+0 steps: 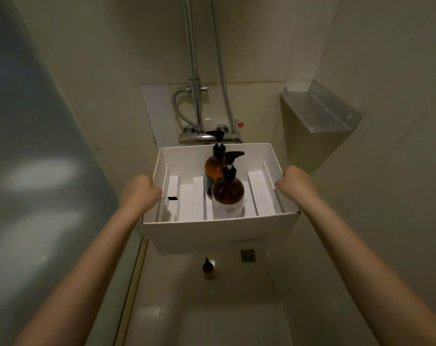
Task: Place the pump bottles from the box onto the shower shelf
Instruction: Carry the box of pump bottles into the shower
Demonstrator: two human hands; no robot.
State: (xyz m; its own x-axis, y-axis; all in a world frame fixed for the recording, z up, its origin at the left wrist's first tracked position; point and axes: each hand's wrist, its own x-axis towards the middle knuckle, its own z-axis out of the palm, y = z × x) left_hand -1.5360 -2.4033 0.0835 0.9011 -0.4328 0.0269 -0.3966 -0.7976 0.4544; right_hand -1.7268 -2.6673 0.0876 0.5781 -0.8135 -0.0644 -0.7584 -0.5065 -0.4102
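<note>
A white open box (219,233) is held in the air in front of me. My left hand (139,191) grips its left wall and my right hand (295,182) grips its right wall. Two amber pump bottles with black pumps stand upright between white dividers inside. The nearer bottle (228,193) has a white label. The farther bottle (213,168) stands right behind it, partly hidden. The metal shower shelf (319,113) is mounted in the wall corner, up and to the right of the box, and holds nothing.
A chrome shower mixer (202,137) with riser pipe and hose sits on the wall just behind the box. On the white shower floor below stand a small amber bottle (208,268) and a square drain (248,255). A glass panel (37,171) closes the left side.
</note>
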